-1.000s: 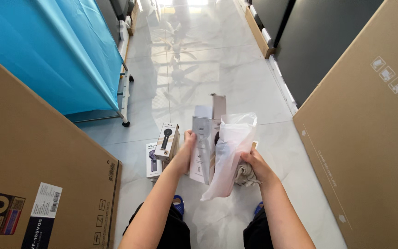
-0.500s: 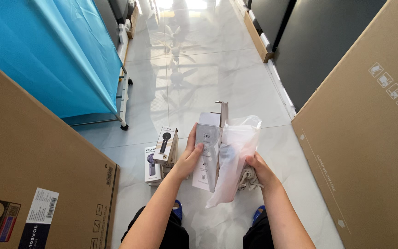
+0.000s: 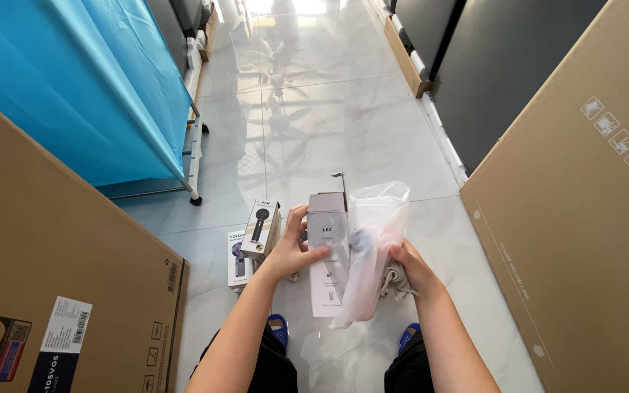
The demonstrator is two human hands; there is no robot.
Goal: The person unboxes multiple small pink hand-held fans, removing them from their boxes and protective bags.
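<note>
Head view | left hand [image 3: 285, 256] grasps grey box [image 3: 327, 255] | right hand [image 3: 410, 268] grips clear plastic bag [image 3: 373, 240] | two small boxes [image 3: 252, 244] on floor [image 3: 314, 124].

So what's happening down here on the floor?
A person holds a tall grey product box in the left hand, top flap open, and a clear plastic bag in the right hand. Two more small boxes stand on the glossy tiled floor, between large cardboard cartons.
</note>
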